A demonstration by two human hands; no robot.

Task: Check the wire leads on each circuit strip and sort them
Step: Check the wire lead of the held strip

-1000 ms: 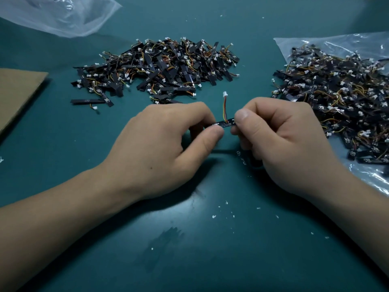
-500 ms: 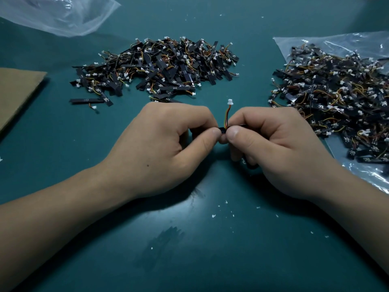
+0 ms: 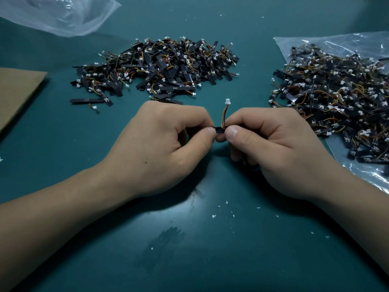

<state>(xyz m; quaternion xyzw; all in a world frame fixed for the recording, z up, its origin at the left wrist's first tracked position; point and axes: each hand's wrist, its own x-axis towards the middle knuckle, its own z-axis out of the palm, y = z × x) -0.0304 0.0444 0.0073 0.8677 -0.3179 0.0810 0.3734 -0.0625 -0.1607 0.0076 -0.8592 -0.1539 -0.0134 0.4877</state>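
Observation:
A small black circuit strip (image 3: 219, 129) is held between both hands over the middle of the green mat. Its red, orange and yellow wire leads (image 3: 225, 114) stand up from it and end in a white connector (image 3: 227, 101). My left hand (image 3: 162, 144) pinches the strip's left end between thumb and curled fingers. My right hand (image 3: 280, 148) pinches the right end, its thumb tip almost touching the left thumb. Most of the strip is hidden by the fingers.
A loose heap of strips (image 3: 160, 68) lies on the mat (image 3: 189, 249) behind my left hand. Another heap (image 3: 336, 91) lies on a clear plastic bag (image 3: 362, 182) at the right. A crumpled bag (image 3: 59, 13) sits at the far left, brown cardboard (image 3: 16, 93) at the left edge.
My right hand has slid left along the strip until the thumbs nearly meet. The wire leads now stand more upright, the connector a little further right.

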